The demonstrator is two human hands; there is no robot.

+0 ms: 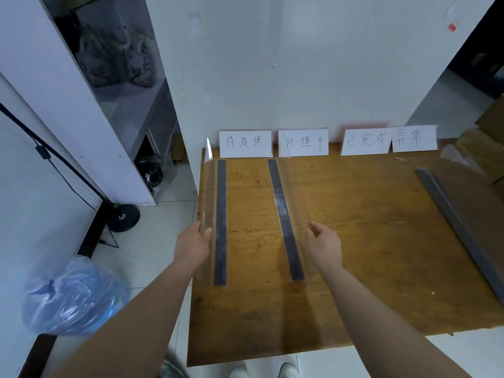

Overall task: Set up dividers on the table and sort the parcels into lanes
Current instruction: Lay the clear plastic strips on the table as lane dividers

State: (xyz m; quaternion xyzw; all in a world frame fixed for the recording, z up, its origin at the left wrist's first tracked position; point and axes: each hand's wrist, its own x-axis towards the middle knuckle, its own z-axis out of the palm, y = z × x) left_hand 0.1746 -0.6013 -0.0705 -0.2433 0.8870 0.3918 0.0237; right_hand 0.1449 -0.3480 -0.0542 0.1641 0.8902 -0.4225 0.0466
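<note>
Even, cool indoor light; soft shadows; wide-angle bending at edges; slight blur overall, corners darker.

Four white paper cards stood along the wooden bench's (354,241) far edge, handwritten 待处理 (245,143), 处理中 (303,142), 已完成 (365,141) and 异常 (414,138), left to right.
</note>
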